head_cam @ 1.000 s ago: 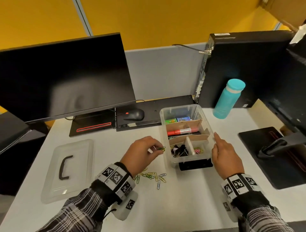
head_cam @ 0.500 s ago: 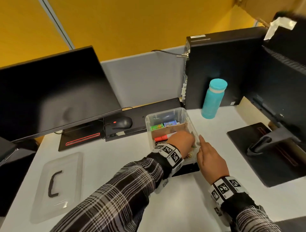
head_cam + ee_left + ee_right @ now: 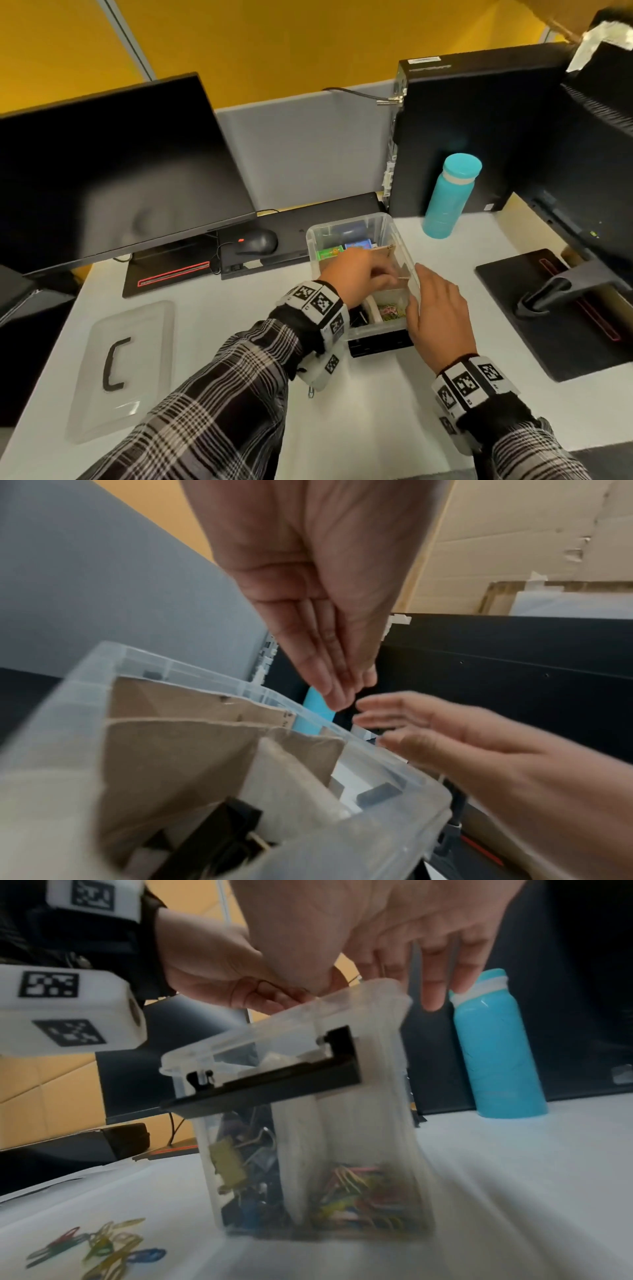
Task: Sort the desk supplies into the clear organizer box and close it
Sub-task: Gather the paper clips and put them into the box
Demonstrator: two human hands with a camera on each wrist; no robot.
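Observation:
The clear organizer box stands open mid-desk, split by cardboard dividers. Its front cells hold black binder clips and coloured paper clips. My left hand hovers over the box, fingers gathered to a point. In the right wrist view it pinches a thin wire loop that looks like a paper clip. My right hand lies with straight fingers against the box's right wall. Loose paper clips lie on the desk left of the box. The lid lies flat at the far left.
A teal bottle stands behind and right of the box. Behind it is a black computer tower. A mouse and a monitor are at the back left. Another monitor's stand base is at the right.
My left hand has left the loose pile of clips and moved right to above the box. My right hand has stayed at the box's right side.

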